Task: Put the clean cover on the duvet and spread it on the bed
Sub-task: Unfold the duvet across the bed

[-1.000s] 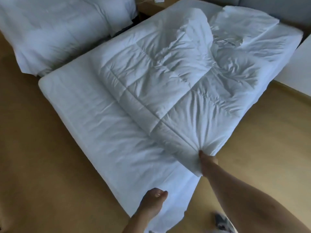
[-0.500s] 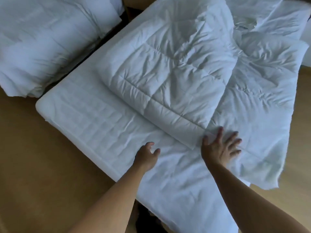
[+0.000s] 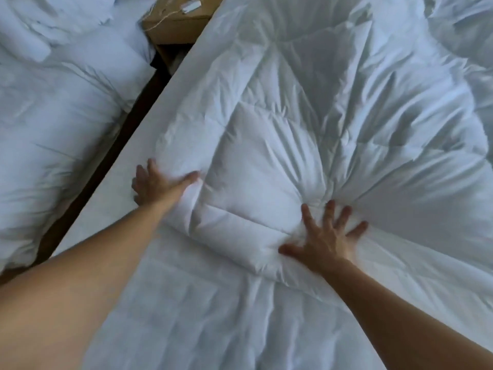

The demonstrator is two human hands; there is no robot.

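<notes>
While my left grip (image 3: 152, 182) and right grip (image 3: 324, 241) pressed flat, fingers apart, clamping nothing, I feared the duvet (image 3: 266, 161) between them would bunch under uneven pushing.

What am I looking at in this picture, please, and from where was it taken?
No machine here: a person works with two bare hands, and one wide-angle camera worn on the head looks forward and down at them. The left hand lies against the left edge of a folded quilted duvet; the right hand presses flat on it, fingers spread. Neither grips anything. The duvet lies on a white-covered bed. To the left stands a second bed with white bedding, and between them a wooden nightstand with a cable on it.
</notes>
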